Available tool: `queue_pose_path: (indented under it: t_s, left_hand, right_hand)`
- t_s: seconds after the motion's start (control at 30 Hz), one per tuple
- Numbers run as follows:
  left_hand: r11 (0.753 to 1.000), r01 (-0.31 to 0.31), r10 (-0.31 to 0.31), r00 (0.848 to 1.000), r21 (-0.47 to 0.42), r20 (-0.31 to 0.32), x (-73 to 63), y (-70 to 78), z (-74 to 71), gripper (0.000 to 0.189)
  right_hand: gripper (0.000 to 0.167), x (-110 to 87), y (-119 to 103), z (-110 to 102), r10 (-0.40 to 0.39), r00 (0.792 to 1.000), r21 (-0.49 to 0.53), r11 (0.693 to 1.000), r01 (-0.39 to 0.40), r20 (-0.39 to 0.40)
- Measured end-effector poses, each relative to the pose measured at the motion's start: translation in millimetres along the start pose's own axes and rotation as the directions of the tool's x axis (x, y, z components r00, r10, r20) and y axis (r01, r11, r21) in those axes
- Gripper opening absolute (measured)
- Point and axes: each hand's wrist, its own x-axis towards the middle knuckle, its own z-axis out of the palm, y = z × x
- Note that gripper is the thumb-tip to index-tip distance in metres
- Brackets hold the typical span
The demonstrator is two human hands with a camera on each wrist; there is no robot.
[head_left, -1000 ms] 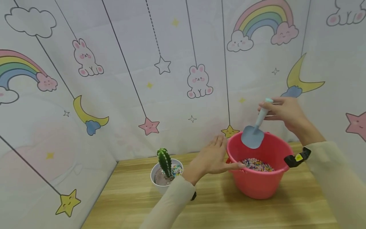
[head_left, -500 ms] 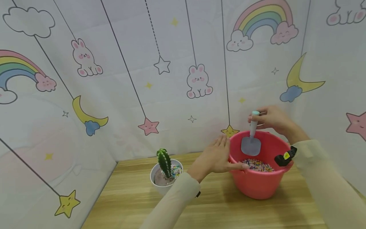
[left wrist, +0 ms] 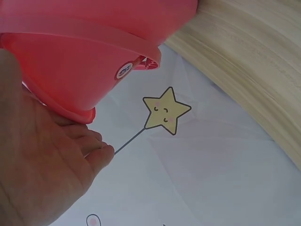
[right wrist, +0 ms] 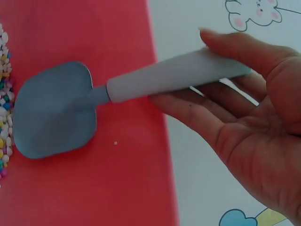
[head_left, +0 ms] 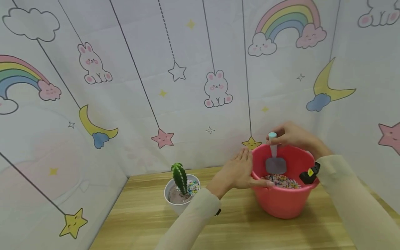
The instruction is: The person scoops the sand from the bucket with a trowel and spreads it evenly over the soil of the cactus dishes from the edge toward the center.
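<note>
Shovel (right wrist: 101, 95) in red bucket (head_left: 281, 205): right hand (head_left: 293, 137) on the handle, left hand (head_left: 235, 173) at the rim

Surroundings: a pale printed backdrop (head_left: 134, 52) stands behind both hands; the wood-grain tabletop (head_left: 137, 222) lies below them.

Bucket: just right of the left hand, below the right one. I take it for thin plastic, stiff in the wall, perhaps springy at the lip. Probably light enough to slide if pushed, so I would steady it by the rim.

White pot (head_left: 178, 209) with a cactus (head_left: 179, 177): just left of the left wrist, partly behind the forearm. I would handle it by the pot wall and treat the plant as prickly.

Hands: on the head view the left has its fingers straight against the bucket's side, thumb spread wide over the near rim. The right holds the shovel handle in a narrow pinch, thumb on one side, fingers on the other.

Shovel: hangs from the right hand, blade down inside the bucket. I judge it light and rigid, smooth enough to twist in a loose pinch; best hold is the thick of the handle. Whether the blade touches the pebbles (head_left: 283, 181), I cannot tell.

Pebbles: multicoloured, heaped below the right hand. Likely hard, loose, quick to roll off a tilted blade.
</note>
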Motion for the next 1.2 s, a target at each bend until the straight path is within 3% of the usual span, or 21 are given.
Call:
queue_pose_path:
  t_s: [0.1,0.23,0.43,0.7,1.2]
  left_hand:
    - [1.0,-0.001,0.001,1.0,-0.022,-0.003,-0.5,-0.5,1.2,0.131]
    - [0.999,-0.005,0.005,1.0,-0.046,-0.004,-1.6,-0.2,3.2,0.13]
    - [1.0,-0.022,0.022,0.999,-0.001,-0.024,-2.6,2.3,3.3,0.128]
    - [0.998,-0.025,0.027,0.999,0.053,-0.037,-5.0,2.7,7.2,0.127]
    - [0.997,-0.025,0.029,0.998,0.077,-0.054,-7.7,1.5,4.2,0.128]
  right_hand:
    - [0.033,1.5,3,3,-0.028,0.998,-0.008,1.0,0.029,0.048]
    - [0.031,1.0,7,5,0.0,0.996,-0.004,1.0,0.0,0.085]
    - [0.036,-2.7,10,7,0.023,0.998,0.012,1.0,-0.024,0.059]
    - [0.024,-2.2,17,13,0.021,0.999,-0.005,1.0,-0.021,0.03]
    - [0.03,-5.4,11,14,0.044,0.998,0.085,0.995,-0.049,0.055]
